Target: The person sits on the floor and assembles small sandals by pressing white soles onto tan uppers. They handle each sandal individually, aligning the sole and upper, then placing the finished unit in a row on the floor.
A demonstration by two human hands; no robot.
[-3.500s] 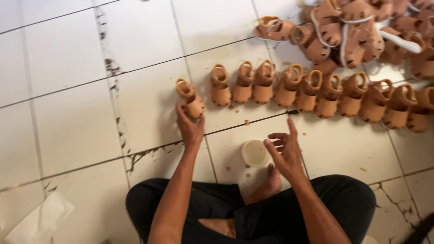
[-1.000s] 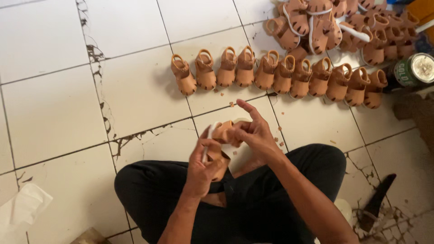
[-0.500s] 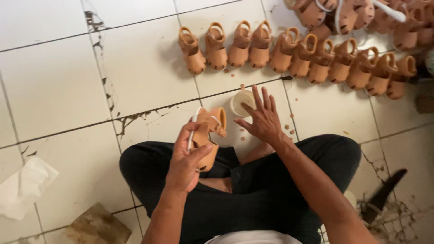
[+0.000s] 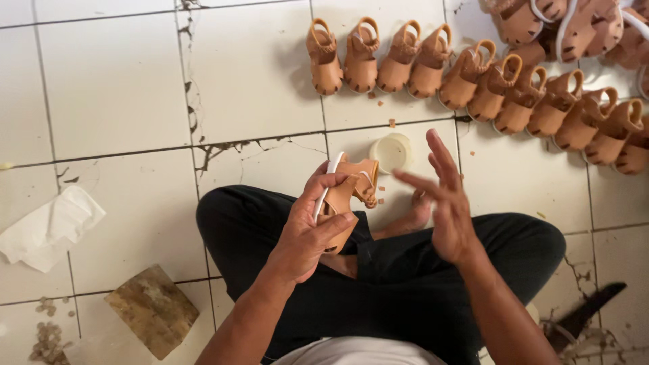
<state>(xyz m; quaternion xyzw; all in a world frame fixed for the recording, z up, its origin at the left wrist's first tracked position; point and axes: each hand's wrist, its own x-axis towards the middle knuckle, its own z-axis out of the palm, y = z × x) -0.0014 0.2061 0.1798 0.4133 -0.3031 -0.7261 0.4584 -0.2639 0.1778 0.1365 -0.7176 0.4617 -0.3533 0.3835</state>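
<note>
**A:** Left hand [image 4: 307,230] wrapped around a small tan sandal [image 4: 345,199] — fingers clamped on its sole, thumb across the upper. Held over the lap, just in front of the little cream round lid [image 4: 392,153] on the tiled floor [image 4: 122,88].

**B:** And the right hand [image 4: 446,203]?

**A:** Empty, fingers spread apart, hovering just right of the sandal, not touching it. A bit blurred.

**B:** Anything else around that lid?

**A:** Just beyond it, a row of matching tan sandals [image 4: 473,81] lined up side by side, with a heap of more sandals [image 4: 574,27] further off to the right. Well left of the lid, a crumpled white cloth [image 4: 51,226] and a flat brown stone block [image 4: 154,309]. Black trousers [image 4: 378,284], legs crossed, a bare foot [image 4: 405,220] right under the lid — cracked grout all over.
</note>
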